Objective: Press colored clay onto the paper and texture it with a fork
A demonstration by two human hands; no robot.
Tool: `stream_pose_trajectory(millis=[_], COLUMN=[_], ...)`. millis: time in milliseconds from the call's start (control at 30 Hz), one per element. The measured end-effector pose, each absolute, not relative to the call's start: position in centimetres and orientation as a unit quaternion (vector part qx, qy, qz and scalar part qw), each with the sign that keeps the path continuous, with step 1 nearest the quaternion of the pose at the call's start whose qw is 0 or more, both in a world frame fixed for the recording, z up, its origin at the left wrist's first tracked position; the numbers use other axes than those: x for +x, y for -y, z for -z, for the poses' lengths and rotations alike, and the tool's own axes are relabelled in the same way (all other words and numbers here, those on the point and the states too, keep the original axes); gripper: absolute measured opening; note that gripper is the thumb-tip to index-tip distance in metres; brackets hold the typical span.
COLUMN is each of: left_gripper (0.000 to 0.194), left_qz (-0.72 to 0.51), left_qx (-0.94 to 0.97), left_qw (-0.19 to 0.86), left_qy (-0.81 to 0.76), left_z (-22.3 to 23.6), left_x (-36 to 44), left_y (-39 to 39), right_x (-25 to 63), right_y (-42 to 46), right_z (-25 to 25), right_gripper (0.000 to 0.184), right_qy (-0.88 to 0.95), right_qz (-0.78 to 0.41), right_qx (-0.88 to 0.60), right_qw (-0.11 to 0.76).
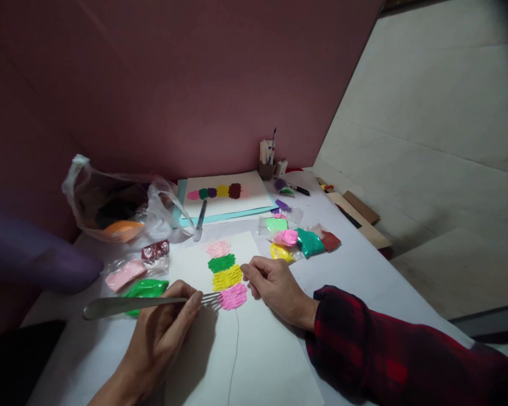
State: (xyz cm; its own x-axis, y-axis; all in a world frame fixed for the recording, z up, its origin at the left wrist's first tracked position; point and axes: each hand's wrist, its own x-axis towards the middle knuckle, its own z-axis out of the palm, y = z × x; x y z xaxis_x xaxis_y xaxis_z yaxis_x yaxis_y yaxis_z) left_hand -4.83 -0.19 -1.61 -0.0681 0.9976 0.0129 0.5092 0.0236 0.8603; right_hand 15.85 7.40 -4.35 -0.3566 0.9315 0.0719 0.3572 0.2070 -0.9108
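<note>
at a white worktop (364, 270) against a pink wall (195, 84), a left hand (167, 321) is clamped on a fork (127, 305), tines at the left edge of a bright pink patch (233, 297), lowest of four on a white sheet (271, 361). the right hand (279, 288), fingertips drawn together, is just beside the yellow patch (227, 277); whether it pinches anything cannot be told. at left, a green packet (146, 288) is partly hidden by fork and hand, near a clear plastic bag (93, 189). beyond, a pen (200, 220) overlaps the near edge of a decorated sheet (258, 197). a teal packet (310, 242) sits to the right, a brush cup (266, 170) at the wall.
</note>
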Motion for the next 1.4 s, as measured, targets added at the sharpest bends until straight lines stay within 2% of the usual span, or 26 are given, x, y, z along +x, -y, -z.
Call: stream_pose_trajectory(millis=[233,667,933,1400], left_gripper=[0.036,0.033,0.029,0.035], left_qz=[-0.351,-0.376,-0.351,-0.307], left_qx=[0.602,0.615,0.649,0.672], left_qw=[0.371,0.3,0.328,0.306], left_qy=[-0.613,-0.625,-0.59,-0.601], left_z=[2.1,1.4,2.3,1.9], left_x=[-4.9,-5.8,-6.3,-5.6], left_y=[0.0,0.3,0.6,0.4], right_x=[15.8,15.8,15.9,15.9], right_y=[-7.4,-7.4,-7.4,-7.3], right_z=[4.4,4.3,4.1,4.1], right_gripper=[0.037,0.037,0.038,0.037], right_qy=[0.703,0.703,0.705,0.706], right_qz=[-0.428,-0.428,-0.428,-0.427], right_qx=[-0.463,-0.464,-0.463,-0.462], right_qw=[0.328,0.329,0.324,0.324])
